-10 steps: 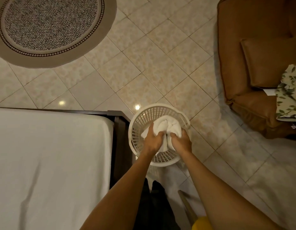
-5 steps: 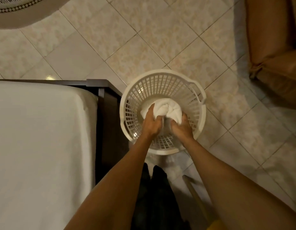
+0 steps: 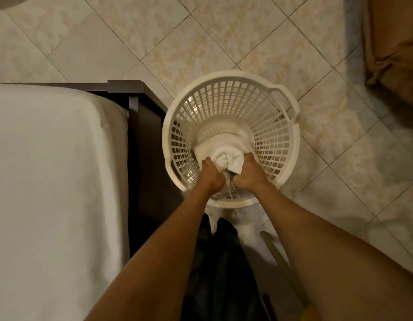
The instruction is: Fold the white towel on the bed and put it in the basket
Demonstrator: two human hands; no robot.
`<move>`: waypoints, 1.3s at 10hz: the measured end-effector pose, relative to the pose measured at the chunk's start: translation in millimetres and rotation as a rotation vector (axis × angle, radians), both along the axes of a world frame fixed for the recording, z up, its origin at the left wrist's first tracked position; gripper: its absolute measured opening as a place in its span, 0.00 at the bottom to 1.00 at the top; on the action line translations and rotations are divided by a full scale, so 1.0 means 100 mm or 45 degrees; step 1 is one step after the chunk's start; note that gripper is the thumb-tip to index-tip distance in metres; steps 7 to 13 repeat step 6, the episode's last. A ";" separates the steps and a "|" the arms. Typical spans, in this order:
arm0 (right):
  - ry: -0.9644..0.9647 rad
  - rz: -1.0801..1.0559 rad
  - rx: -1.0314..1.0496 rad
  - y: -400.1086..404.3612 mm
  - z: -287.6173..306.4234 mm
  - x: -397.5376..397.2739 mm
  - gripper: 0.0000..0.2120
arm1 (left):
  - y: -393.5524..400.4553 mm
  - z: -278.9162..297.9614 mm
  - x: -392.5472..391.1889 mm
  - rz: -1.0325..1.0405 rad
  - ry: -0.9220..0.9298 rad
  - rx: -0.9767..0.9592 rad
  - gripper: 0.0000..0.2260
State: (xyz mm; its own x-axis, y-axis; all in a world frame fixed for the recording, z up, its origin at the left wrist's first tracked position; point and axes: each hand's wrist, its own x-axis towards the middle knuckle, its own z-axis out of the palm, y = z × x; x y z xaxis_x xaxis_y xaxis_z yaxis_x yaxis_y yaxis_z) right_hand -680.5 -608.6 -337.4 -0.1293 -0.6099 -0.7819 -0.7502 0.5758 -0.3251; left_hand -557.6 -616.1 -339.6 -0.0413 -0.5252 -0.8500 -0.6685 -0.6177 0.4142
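The white towel (image 3: 226, 154), rolled into a bundle, lies deep inside the round white lattice basket (image 3: 279, 140) that stands on the tiled floor beside the bed corner. Both arms reach down over the basket's near rim. My left hand (image 3: 211, 174) grips the towel's left side, and my right hand (image 3: 248, 172) grips its right side. The fingers of both are curled around the cloth, and the towel's far end rests toward the basket's bottom.
The bed (image 3: 50, 181) with a white sheet fills the left, its dark wooden frame (image 3: 143, 135) touching the basket's left. A brown leather sofa (image 3: 395, 42) stands at the upper right. My dark trouser legs (image 3: 219, 262) and a wooden stick (image 3: 277, 251) are below the basket.
Both hands have pushed the towel lower into the basket. The camera has leaned in closer over the basket, so the rug and most of the sofa have left the view.
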 end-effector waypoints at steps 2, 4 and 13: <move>0.058 0.186 0.086 -0.02 0.11 -0.06 0.43 | -0.05 0.13 0.02 -0.314 -0.080 -0.018 0.36; 0.097 0.239 0.111 -0.06 0.38 -0.13 0.37 | -0.09 0.34 0.04 -0.756 -0.268 -0.123 0.34; 0.205 0.266 -0.074 -0.09 0.71 -0.19 0.29 | -0.22 0.74 0.06 -0.976 -0.448 -0.300 0.30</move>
